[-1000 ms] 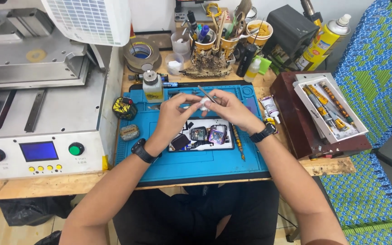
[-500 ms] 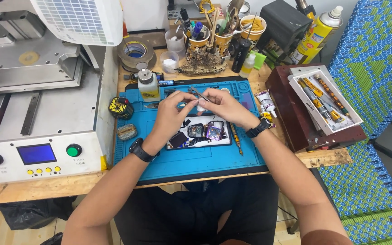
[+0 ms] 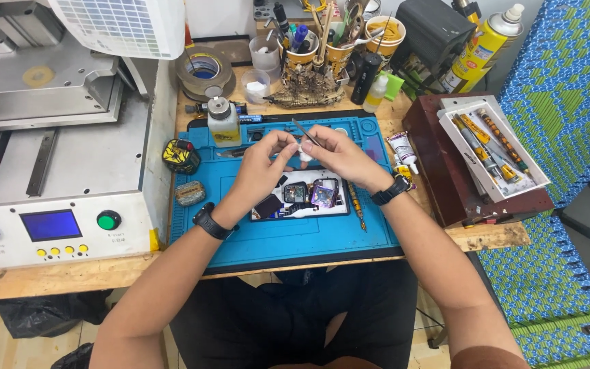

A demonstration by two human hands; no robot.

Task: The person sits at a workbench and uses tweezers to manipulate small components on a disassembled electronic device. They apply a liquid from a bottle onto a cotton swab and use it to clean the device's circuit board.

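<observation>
Pinching a small white wad (image 3: 304, 156) between both hands, left hand (image 3: 262, 164) and right hand (image 3: 339, 156) meet above the opened phone (image 3: 300, 198) on the blue mat (image 3: 295, 236), tweezers (image 3: 306, 132) angling up-left from right fingers (image 3: 311, 146).

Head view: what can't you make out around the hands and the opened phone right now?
- Small white piece pinched between left hand and right hand: too small to identify.
- Tweezers: lower end hidden by the right hand's fingers.
- Opened phone on the blue mat: top edge covered by both hands; internal parts too small to tell apart.
- Spray can: top cut off by the frame edge.
</observation>
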